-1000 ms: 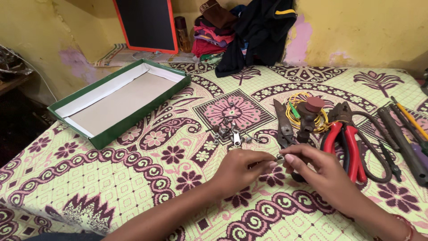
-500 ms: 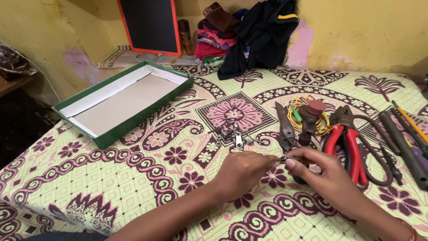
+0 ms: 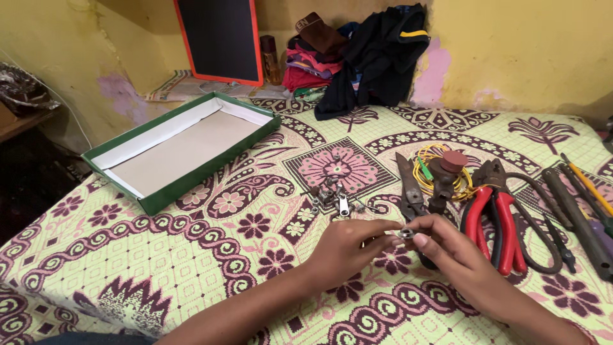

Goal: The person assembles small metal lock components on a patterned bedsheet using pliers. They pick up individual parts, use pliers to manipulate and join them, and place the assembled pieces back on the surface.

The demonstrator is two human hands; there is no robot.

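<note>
My left hand [image 3: 348, 246] and my right hand [image 3: 447, 246] meet above the patterned cloth, fingertips pinching one small metal nut or washer [image 3: 405, 234] between them. Both hands touch the piece. Just beyond the hands lies a small heap of loose metal nuts, bolts and clips [image 3: 332, 195] on the pink flower motif. Whether a bolt is threaded into the small piece is too small to tell.
An open green shallow box [image 3: 153, 198] with a pale inside lies at the left. Right of my hands are red-handled pliers [image 3: 488, 214], dark snips [image 3: 408, 188], a yellow wire coil [image 3: 429, 167] and several screwdrivers [image 3: 584, 207]. Clothes [image 3: 364, 57] and a black slate [image 3: 220, 38] stand by the wall.
My hands have stayed together on the small metal piece, fingers shifting slightly. The view has tilted a little downward and left.
</note>
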